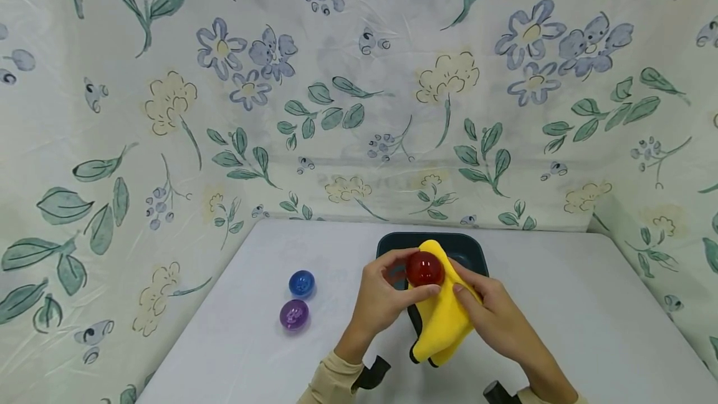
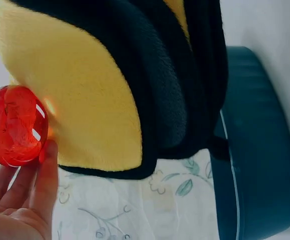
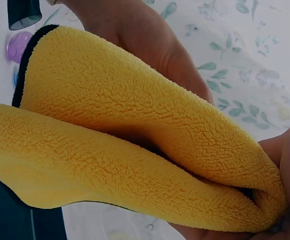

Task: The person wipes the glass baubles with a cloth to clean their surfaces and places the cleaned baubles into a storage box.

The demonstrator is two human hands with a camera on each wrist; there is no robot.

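Observation:
My left hand [image 1: 382,295] holds a shiny, see-through red ball [image 1: 424,269] between thumb and fingers, above a dark teal tray. A yellow cloth [image 1: 443,317] with black edging hangs from my right hand [image 1: 496,313], which pinches it near the top. The cloth lies against the ball's right side in the head view. In the left wrist view the red ball [image 2: 15,126] touches the cloth's yellow face [image 2: 84,95]. The right wrist view shows the cloth [image 3: 134,115] folded, with much of both hands hidden behind it.
The dark teal tray [image 1: 479,254] stands behind the hands on the white table [image 1: 235,341]. Left of it lie a blue ball [image 1: 301,283] and a purple ball [image 1: 294,315], close together. A flower-patterned curtain [image 1: 348,142] rises behind the table.

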